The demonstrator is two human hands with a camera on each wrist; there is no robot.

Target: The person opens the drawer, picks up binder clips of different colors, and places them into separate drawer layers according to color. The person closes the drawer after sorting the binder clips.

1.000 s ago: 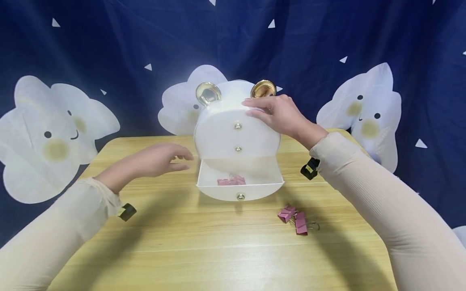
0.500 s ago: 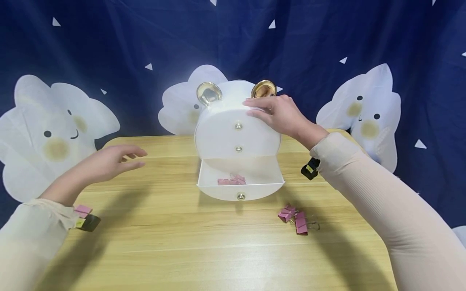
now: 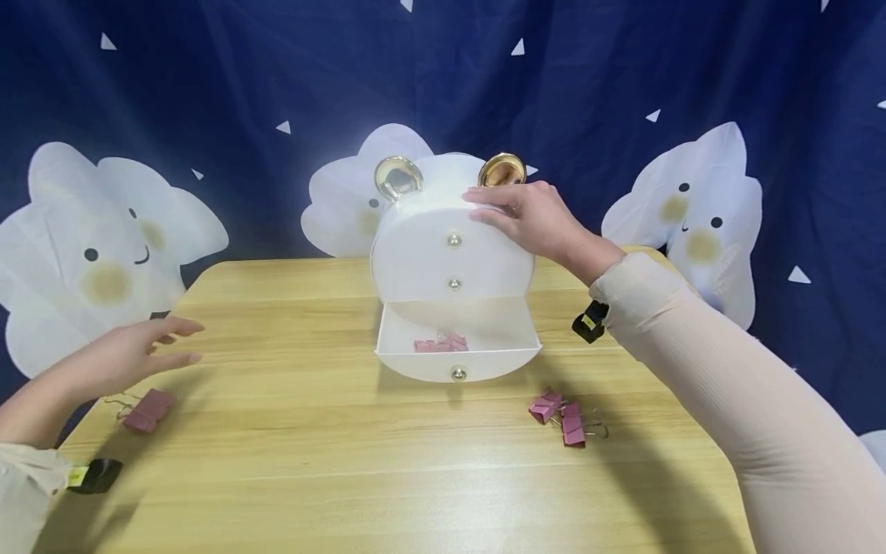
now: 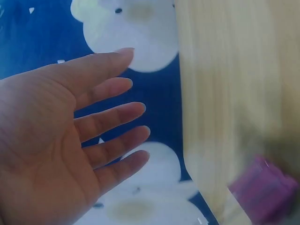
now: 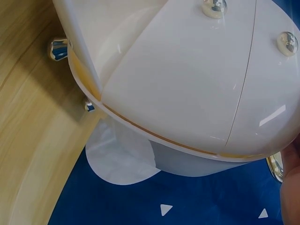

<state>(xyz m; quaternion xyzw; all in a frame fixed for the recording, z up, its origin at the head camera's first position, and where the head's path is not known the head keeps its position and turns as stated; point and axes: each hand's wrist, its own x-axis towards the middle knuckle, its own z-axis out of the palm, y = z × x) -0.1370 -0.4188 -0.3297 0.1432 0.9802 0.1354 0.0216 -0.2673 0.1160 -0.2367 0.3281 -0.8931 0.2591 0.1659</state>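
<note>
My left hand (image 3: 128, 355) hovers above the table's left side with its fingers extended and holds nothing; the left wrist view shows its bare palm. A pink binder clip (image 3: 148, 410) lies on the table just below it. At the middle stands a white box with drawers (image 3: 415, 258), with gold round ears and small knobs. My right hand (image 3: 547, 223) rests on its top by the right ear, fingers fairly straight. The box's bottom drawer (image 3: 398, 365) is pulled out, and pink binder clips (image 3: 441, 343) lie inside.
Pink binder clips (image 3: 571, 423) with metal handles lie on the wooden table (image 3: 360, 477), right of the drawer. Behind the table hangs a dark blue curtain (image 3: 443, 69) with white cloud prints.
My left hand has moved left and nearer, away from the box, and the binder clip beneath it has come into view. The right hand and the box have stayed in place.
</note>
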